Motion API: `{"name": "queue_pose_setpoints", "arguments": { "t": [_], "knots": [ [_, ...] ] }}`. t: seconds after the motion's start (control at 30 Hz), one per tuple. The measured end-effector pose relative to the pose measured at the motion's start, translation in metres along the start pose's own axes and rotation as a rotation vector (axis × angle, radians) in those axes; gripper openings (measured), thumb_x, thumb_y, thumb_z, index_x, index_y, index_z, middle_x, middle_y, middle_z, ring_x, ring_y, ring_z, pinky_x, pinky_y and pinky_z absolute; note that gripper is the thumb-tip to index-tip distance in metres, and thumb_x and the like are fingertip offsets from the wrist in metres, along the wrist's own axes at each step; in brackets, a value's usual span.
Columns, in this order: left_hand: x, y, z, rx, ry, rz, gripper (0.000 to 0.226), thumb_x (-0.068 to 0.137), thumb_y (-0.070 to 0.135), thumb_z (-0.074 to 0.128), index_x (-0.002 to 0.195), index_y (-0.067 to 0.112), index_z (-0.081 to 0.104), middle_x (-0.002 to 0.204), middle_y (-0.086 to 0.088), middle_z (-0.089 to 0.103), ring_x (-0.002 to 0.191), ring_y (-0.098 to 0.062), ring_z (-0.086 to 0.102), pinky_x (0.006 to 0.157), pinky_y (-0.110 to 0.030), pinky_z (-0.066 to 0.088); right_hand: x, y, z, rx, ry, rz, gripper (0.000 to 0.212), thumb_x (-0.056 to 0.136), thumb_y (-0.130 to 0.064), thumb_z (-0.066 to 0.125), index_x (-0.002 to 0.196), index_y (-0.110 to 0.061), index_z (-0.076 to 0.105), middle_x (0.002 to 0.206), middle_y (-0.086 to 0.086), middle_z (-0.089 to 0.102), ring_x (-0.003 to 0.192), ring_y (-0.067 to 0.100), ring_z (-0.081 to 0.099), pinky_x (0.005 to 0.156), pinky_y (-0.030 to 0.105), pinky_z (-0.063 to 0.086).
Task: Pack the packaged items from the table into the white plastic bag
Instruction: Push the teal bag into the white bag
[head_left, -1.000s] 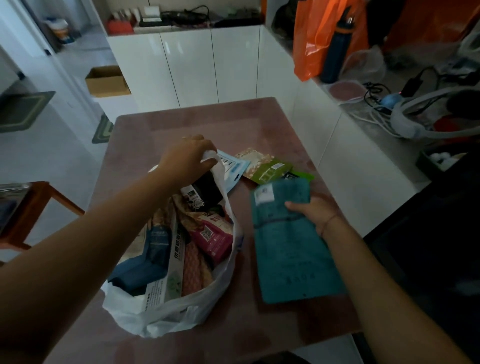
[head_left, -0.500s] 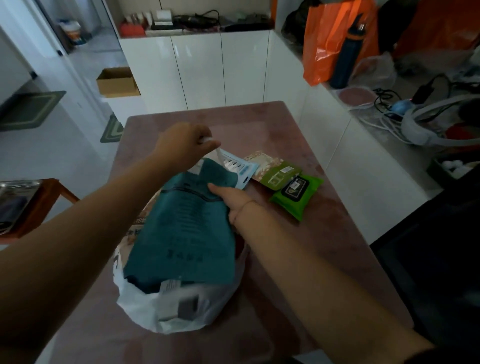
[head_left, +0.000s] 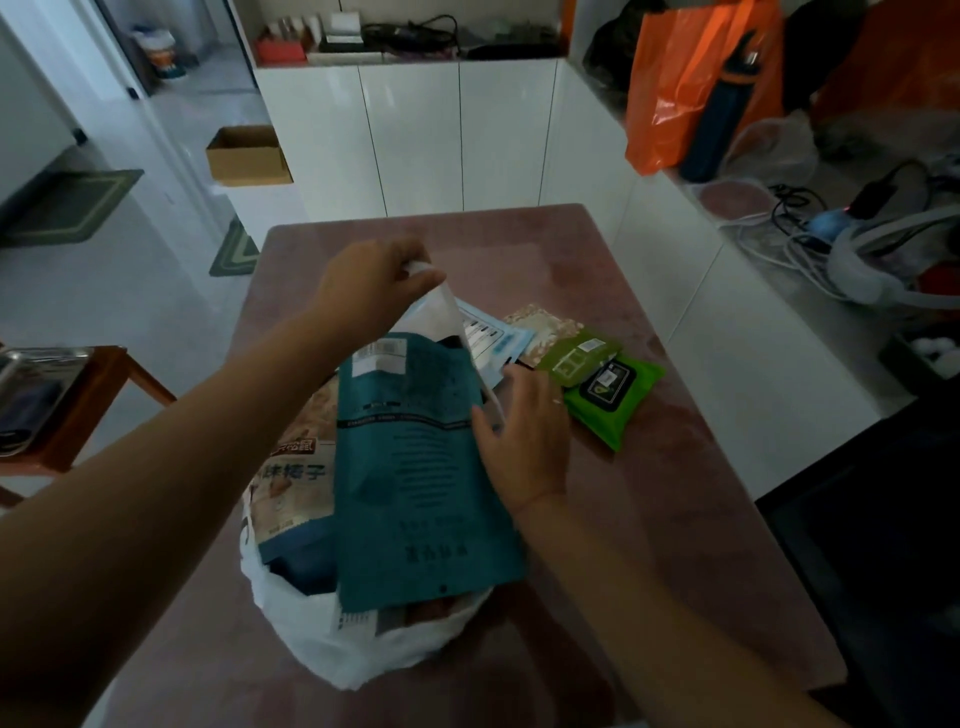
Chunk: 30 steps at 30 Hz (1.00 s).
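The white plastic bag (head_left: 363, 649) sits on the pink table (head_left: 649, 519), stuffed with several snack packets. My left hand (head_left: 371, 286) pinches the bag's far handle and holds it up. A large teal pouch (head_left: 421, 467) lies across the bag's mouth, its lower end sticking out toward me. My right hand (head_left: 524, 431) rests against the pouch's right edge, fingers spread. A light blue packet (head_left: 493, 338), a beige and green packet (head_left: 566, 348) and a bright green wipes pack (head_left: 613, 395) lie on the table just right of the bag.
White cabinets (head_left: 457, 135) stand behind the table. A counter on the right carries an orange bag (head_left: 685, 88), a dark bottle (head_left: 722, 109) and cables (head_left: 831, 234). A cardboard box (head_left: 249, 156) sits at the back left, a wooden side table (head_left: 88, 410) at the left.
My right hand carried the teal pouch from the table's right side over onto the bag's mouth, then slid to its right edge. My left hand kept holding the bag's handle.
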<state>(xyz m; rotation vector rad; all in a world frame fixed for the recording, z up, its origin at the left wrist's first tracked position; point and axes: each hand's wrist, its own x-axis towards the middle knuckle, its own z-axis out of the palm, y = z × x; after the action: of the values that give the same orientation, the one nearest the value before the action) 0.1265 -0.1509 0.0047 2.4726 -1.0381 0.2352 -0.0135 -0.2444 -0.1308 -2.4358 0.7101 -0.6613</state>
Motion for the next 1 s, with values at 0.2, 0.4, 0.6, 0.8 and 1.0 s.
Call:
{"name": "queue_pose_setpoints", "arguments": {
  "t": [0.2, 0.4, 0.6, 0.8, 1.0],
  "knots": [
    [0.001, 0.004, 0.0, -0.036, 0.07, -0.019, 0.025, 0.093, 0.034, 0.051, 0.097, 0.012, 0.063, 0.081, 0.001, 0.058, 0.06, -0.003, 0.045, 0.052, -0.009, 0.033, -0.004, 0.023, -0.006, -0.003, -0.568, 0.361, 0.049, 0.094, -0.049, 0.036, 0.089, -0.009, 0.065, 0.076, 0.005, 0.065, 0.069, 0.022, 0.06, 0.059, 0.028, 0.048],
    [0.022, -0.008, -0.004, -0.327, 0.138, -0.166, 0.022, 0.092, 0.03, 0.053, 0.094, 0.01, 0.062, 0.086, -0.007, 0.064, 0.076, -0.019, 0.062, 0.07, -0.029, 0.053, 0.02, 0.017, -0.035, 0.409, -0.379, 0.345, 0.052, 0.095, -0.024, 0.049, 0.045, -0.022, 0.035, 0.04, -0.004, 0.037, 0.042, 0.008, 0.035, 0.043, 0.025, 0.025],
    [0.009, -0.003, 0.004, 0.045, 0.072, -0.089, 0.05, 0.087, 0.045, 0.054, 0.126, 0.014, 0.045, 0.125, -0.01, 0.048, 0.113, -0.024, 0.047, 0.091, -0.027, 0.038, 0.033, 0.03, -0.03, 0.446, -0.339, 0.512, 0.049, 0.094, -0.024, 0.049, 0.049, -0.013, 0.036, 0.051, 0.005, 0.035, 0.049, 0.017, 0.033, 0.05, 0.03, 0.02],
    [-0.082, 0.044, -0.02, -0.109, -0.369, 0.35, 0.05, 0.076, 0.066, 0.042, 0.103, 0.025, 0.052, 0.101, 0.008, 0.052, 0.093, -0.008, 0.05, 0.077, -0.017, 0.043, 0.034, 0.032, -0.029, 0.46, -0.422, 0.56, 0.045, 0.094, -0.028, 0.05, 0.053, -0.012, 0.041, 0.055, 0.006, 0.039, 0.051, 0.017, 0.036, 0.05, 0.029, 0.021],
    [-0.136, 0.054, -0.008, -0.156, -0.854, 0.413, 0.047, 0.077, 0.065, 0.054, 0.101, 0.025, 0.058, 0.093, 0.004, 0.063, 0.081, -0.009, 0.058, 0.068, -0.019, 0.046, 0.035, 0.033, -0.032, 0.446, -0.494, 0.578, 0.042, 0.095, -0.032, 0.046, 0.063, -0.005, 0.046, 0.057, 0.009, 0.041, 0.049, 0.02, 0.039, 0.05, 0.026, 0.025]
  ]
}}
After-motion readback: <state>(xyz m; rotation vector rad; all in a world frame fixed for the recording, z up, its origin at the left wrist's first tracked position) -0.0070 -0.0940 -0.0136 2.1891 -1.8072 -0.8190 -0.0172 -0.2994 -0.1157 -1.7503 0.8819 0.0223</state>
